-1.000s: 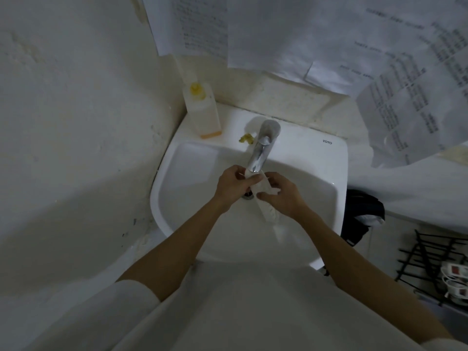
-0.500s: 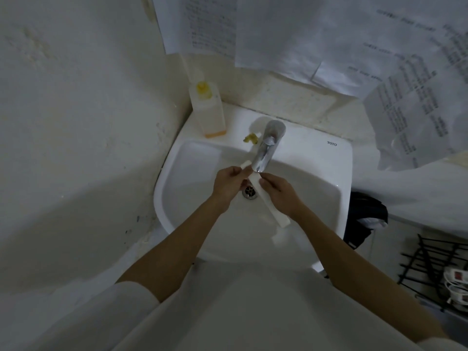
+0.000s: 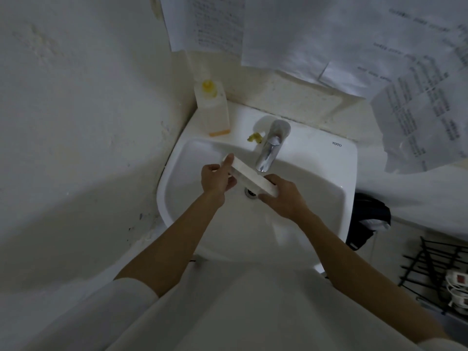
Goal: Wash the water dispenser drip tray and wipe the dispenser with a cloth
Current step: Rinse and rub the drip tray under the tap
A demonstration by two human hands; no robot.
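While both hands work over the basin, here is how it stands:

Drip tray: a long, pale, narrow drip tray is held above the white sink, running on a slant from upper left down to lower right, and it passes just under the spout of the chrome tap.

Left hand: the left hand has the tray's upper-left end, fingers curled around it, with one finger stretched straight along the tray's edge towards its tip.

Right hand: the right hand grips the lower-right end, thumb on the top side and fingers wrapped beneath, right above the drain.

Water: whether anything is running from the tap, I cannot tell in this dim light.

Sink ledge: a clear bottle with a yellow cap and an orange layer at its base stands in the back-left corner, and a small yellow scrap lies just beside the tap's foot.

Wall: printed paper sheets hang above the sink.

Off to the right: a dark bag sits just beside the sink, and further right a black wire rack with a white power strip near it.
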